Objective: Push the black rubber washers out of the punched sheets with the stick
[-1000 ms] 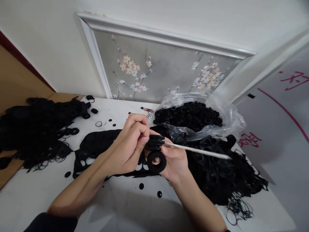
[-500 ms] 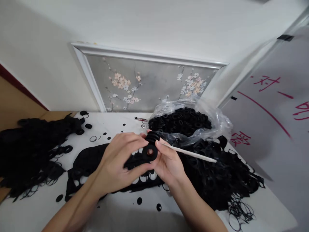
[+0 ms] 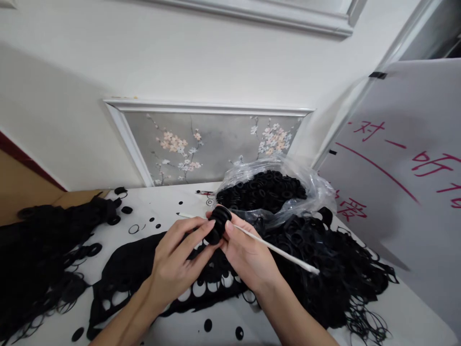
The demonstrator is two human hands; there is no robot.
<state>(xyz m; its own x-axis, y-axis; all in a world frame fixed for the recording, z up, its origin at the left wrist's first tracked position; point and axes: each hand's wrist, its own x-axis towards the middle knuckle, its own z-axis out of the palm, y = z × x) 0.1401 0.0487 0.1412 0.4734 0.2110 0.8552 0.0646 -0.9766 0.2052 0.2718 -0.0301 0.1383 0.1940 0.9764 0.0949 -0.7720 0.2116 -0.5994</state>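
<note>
In the middle of the head view, several black rubber rings [image 3: 218, 224] are stacked between my two hands. My left hand [image 3: 175, 262] is closed on the rings from the left, thumb and fingertips pressed to them. From the right, my right hand [image 3: 250, 257] grips the same rings. A thin white stick [image 3: 279, 250] slants past the rings and through the right hand, its dark tip showing beyond the left fingers; whether it passes through the rings is hidden. Under the hands lies a black sheet [image 3: 131, 259] with rows of round holes.
A clear plastic bag [image 3: 319, 190] full of black rings stands at the back. Heaps of black ring scrap [image 3: 324, 274] lie at right and more black scrap [image 3: 39, 259] at left. Small black discs [image 3: 208, 325] dot the white table [image 3: 162, 331]. A whiteboard [image 3: 392, 105] rises at right.
The loose ring that faced me with its hole showing is now turned edge-on against the stack. The stick's dark tip has come into view at left. The camera has tilted up.
</note>
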